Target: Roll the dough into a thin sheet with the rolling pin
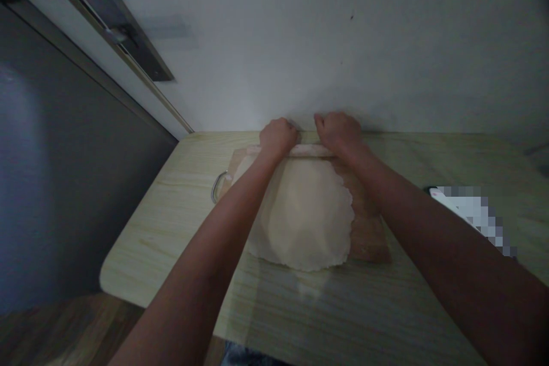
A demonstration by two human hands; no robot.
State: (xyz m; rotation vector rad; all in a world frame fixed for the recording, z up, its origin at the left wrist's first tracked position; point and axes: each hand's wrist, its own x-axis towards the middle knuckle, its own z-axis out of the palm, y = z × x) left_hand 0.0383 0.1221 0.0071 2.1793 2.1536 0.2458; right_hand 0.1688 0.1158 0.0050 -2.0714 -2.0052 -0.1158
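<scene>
Head cam: left hand [278, 136] and right hand [342, 130] are both curled in at the rolling pin [309, 150], which lies across the far end of a thin dough sheet [309, 211]. Fingertips are hidden, so can't tell if either's actually gripping. Dough's spread over a wooden board [372, 234] on the table [167, 211].

Wht surface [274, 40] blocks fwd; room L of board [371, 237].

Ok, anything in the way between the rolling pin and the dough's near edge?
Nothing visible. Your left hand and right hand are at the pin, by the far edge of the dough; its visible surface is bare, though your left forearm hides some.
</scene>
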